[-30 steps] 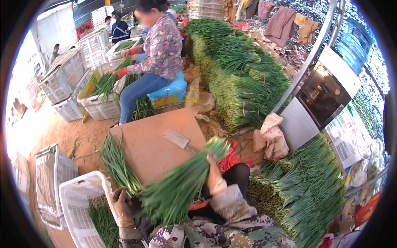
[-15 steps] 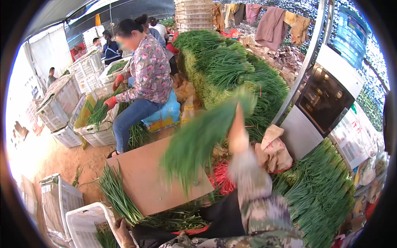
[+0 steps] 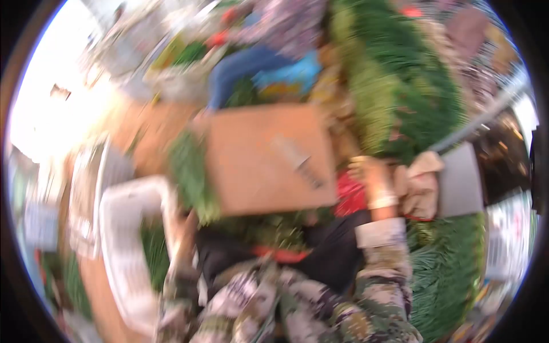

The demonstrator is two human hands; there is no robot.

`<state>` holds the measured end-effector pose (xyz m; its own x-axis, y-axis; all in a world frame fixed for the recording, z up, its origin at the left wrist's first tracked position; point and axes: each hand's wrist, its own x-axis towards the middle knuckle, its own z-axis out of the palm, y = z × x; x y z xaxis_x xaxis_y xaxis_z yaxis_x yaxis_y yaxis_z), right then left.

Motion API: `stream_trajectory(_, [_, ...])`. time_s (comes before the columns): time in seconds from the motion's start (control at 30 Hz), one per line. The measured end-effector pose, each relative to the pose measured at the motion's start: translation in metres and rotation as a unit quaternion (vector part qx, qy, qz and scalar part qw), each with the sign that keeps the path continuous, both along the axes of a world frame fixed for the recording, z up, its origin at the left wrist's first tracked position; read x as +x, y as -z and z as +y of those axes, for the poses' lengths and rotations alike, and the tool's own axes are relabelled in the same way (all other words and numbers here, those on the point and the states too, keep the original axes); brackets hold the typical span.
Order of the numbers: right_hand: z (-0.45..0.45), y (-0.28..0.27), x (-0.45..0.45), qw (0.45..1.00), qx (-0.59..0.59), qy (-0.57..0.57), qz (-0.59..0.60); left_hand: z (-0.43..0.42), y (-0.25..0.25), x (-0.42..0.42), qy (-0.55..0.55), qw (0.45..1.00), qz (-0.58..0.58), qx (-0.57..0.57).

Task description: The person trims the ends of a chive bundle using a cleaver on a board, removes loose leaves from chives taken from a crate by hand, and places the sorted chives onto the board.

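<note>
My right hand (image 3: 370, 178) is just right of the board, beside a bundle of red ties (image 3: 350, 194). Motion smears its fingers, and no chives show in it. Down at the left, my left hand (image 3: 184, 230) is between the white basket (image 3: 132, 197) and the root end of a bunch of chives (image 3: 193, 174); its fingers are blurred too. That bunch lies along the left edge of the brown board (image 3: 257, 171). On the board rests a blurred, pale, narrow object with a dark end (image 3: 298, 159), perhaps a knife.
A tall stack of chives (image 3: 400, 74) stands at the back right, and more chives (image 3: 446, 274) lie by my right side. A seated person (image 3: 246, 63) in jeans is across the board. A crumpled tan bag (image 3: 422, 180) sits near my right hand.
The bunch of chives in my right hand is gone from it, and that hand has drawn back beside the red ties. My view has tipped down, baring the board and the pale object.
</note>
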<state>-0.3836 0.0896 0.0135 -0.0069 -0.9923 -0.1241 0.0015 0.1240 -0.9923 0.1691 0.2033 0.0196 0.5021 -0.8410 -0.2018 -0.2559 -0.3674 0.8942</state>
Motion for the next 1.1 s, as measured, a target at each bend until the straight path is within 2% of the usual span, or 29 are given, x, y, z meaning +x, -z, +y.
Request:
stream_trajectory(0.03, [0.019,0.035,-0.033,0.997,-0.050,-0.050,-0.030,0.003,0.002,0.015,0.043,0.997,-0.056,0.026])
stream_trajectory(0.07, [0.039,0.012,-0.039,0.995,-0.003,-0.084,-0.056,0.009,0.016,0.027,0.019,0.999,-0.032,0.009])
stream_trajectory(0.1, [0.046,0.024,-0.061,0.995,0.097,-0.028,-0.021,0.007,0.003,0.029,0.021,0.998,-0.056,0.035])
stream_trajectory(0.13, [0.063,0.026,-0.076,0.991,0.103,-0.003,-0.084,0.011,0.019,0.039,-0.015,0.999,-0.032,0.017])
stream_trajectory(0.17, [0.073,0.028,-0.085,0.985,0.134,0.050,-0.095,0.016,0.023,0.048,-0.014,1.000,0.014,0.017])
stream_trajectory(0.2, [0.080,0.030,-0.100,0.975,0.156,0.114,-0.105,0.018,0.046,0.060,-0.032,0.999,-0.038,0.013])
stream_trajectory(0.23, [0.090,0.045,-0.115,0.975,0.159,0.113,-0.107,0.021,0.053,0.068,-0.049,0.995,-0.074,0.047])
stream_trajectory(0.3, [0.109,0.077,-0.139,0.936,0.218,0.252,-0.118,0.016,0.052,0.071,-0.056,0.988,-0.111,0.087])
stream_trajectory(0.33, [0.118,0.081,-0.126,0.933,0.222,0.258,-0.118,0.011,0.047,0.071,-0.065,0.977,-0.163,0.118])
stream_trajectory(0.37, [0.131,0.089,-0.112,0.958,0.183,0.213,-0.050,0.003,0.044,0.066,-0.068,0.963,-0.215,0.147])
stream_trajectory(0.4, [0.143,0.091,-0.105,0.974,0.145,0.172,0.021,-0.008,0.049,0.062,-0.050,0.964,-0.214,0.150])
stream_trajectory(0.43, [0.147,0.120,-0.108,0.969,0.152,0.192,0.026,-0.020,0.055,0.058,-0.029,0.961,-0.273,-0.029])
stream_trajectory(0.5, [0.163,0.179,-0.121,0.968,0.160,0.109,0.159,-0.034,0.061,0.050,-0.007,0.965,-0.259,-0.030])
stream_trajectory(0.53, [0.179,0.199,-0.119,0.962,0.179,0.113,0.176,-0.042,0.059,0.040,0.000,0.967,-0.242,0.083])
stream_trajectory(0.57, [0.187,0.193,-0.094,0.958,0.210,0.142,0.137,-0.050,0.047,0.023,0.019,0.952,-0.230,0.199])
stream_trajectory(0.63, [0.196,0.170,-0.046,0.942,0.266,0.203,0.038,-0.064,0.061,0.028,0.020,0.921,-0.304,0.243])
stream_trajectory(0.67, [0.201,0.165,-0.034,0.932,0.287,0.222,0.003,-0.073,0.087,0.038,0.005,0.907,-0.345,0.243])
stream_trajectory(0.73, [0.200,0.172,-0.024,0.915,0.319,0.244,-0.047,-0.079,0.046,-0.007,-0.026,0.924,-0.286,0.253])
stream_trajectory(0.8, [0.201,0.208,-0.030,0.914,0.321,0.233,-0.086,-0.099,0.101,0.031,-0.018,0.961,-0.201,0.188])
stream_trajectory(0.83, [0.196,0.221,-0.031,0.909,0.324,0.245,-0.094,-0.106,0.109,0.029,-0.024,0.969,-0.182,0.166])
stream_trajectory(0.87, [0.189,0.235,-0.033,0.918,0.317,0.229,-0.062,-0.114,0.114,0.029,-0.012,0.968,-0.189,0.167])
stream_trajectory(0.93, [0.179,0.254,-0.047,0.921,0.320,0.219,-0.031,-0.122,0.110,0.001,-0.052,0.919,-0.303,0.247])
stream_trajectory(0.97, [0.171,0.265,-0.055,0.929,0.307,0.183,0.093,-0.126,0.099,-0.022,-0.069,0.886,-0.356,0.289])
stream_trajectory(1.0, [0.167,0.278,-0.068,0.921,0.291,0.141,0.218,-0.128,0.110,-0.021,-0.059,0.883,-0.361,0.295])
stream_trajectory(1.03, [0.162,0.292,-0.080,0.918,0.301,0.144,0.214,-0.128,0.119,-0.012,-0.050,0.914,-0.327,0.235])
stream_trajectory(1.1, [0.160,0.328,-0.102,0.859,0.323,0.189,0.349,-0.124,0.099,-0.057,-0.030,0.975,-0.204,0.085])
